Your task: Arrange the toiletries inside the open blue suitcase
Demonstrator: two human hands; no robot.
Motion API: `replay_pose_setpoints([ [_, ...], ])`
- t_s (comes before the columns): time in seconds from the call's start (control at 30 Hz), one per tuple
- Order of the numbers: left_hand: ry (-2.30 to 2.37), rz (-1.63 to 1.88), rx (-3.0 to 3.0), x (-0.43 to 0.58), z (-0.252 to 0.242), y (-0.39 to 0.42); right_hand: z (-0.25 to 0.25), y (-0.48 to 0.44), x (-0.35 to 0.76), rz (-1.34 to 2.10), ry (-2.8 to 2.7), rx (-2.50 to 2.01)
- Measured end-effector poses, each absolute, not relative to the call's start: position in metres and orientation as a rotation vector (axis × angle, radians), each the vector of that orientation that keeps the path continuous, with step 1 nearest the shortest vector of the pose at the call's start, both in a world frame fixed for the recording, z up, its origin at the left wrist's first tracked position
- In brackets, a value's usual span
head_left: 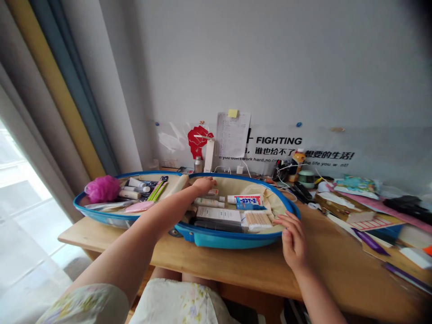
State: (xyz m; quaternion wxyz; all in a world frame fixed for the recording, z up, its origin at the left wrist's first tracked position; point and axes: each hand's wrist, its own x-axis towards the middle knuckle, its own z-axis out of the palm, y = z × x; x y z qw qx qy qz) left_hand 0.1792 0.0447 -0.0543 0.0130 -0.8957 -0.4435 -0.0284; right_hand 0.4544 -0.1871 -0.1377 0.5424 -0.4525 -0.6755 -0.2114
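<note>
An open blue suitcase lies on the wooden desk, its cream-lined halves side by side. My left hand reaches into the back of the right half, fingers closed and bent downward beside a small box; what they hold is hidden. My right hand rests at that half's right rim, fingers stretched out and apart, nothing held. Between my hands lie a cream tube, a toothpaste box, a blue tube, a white box and a pack of cotton swabs.
The left half holds a pink bath puff, small tubes, green-handled toothbrushes and a pink flat item. Papers, pens and a green-lidded jar clutter the desk's right side. A metal bottle stands by the wall.
</note>
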Motion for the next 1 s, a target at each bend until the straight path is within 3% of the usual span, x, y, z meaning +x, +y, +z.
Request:
replay_pose_setpoints([
  [0.5,-1.349,0.13,-2.838,0.18,-0.057,0.039,-0.139,-0.185,0.458,-0.478,-1.609,-1.056],
  [0.7,-1.405,-0.075,-2.808,0.171,-0.038,0.032,-0.14,-0.183,0.459,-0.506,-1.614,-1.028],
  [0.87,-1.64,-0.328,-2.576,0.108,-0.001,0.038,-0.141,-0.181,0.461,-0.508,-1.612,-1.03],
  [1.0,-1.928,-0.238,-2.304,0.016,0.007,0.043,-0.14,-0.18,0.461,-0.531,-1.615,-1.014],
])
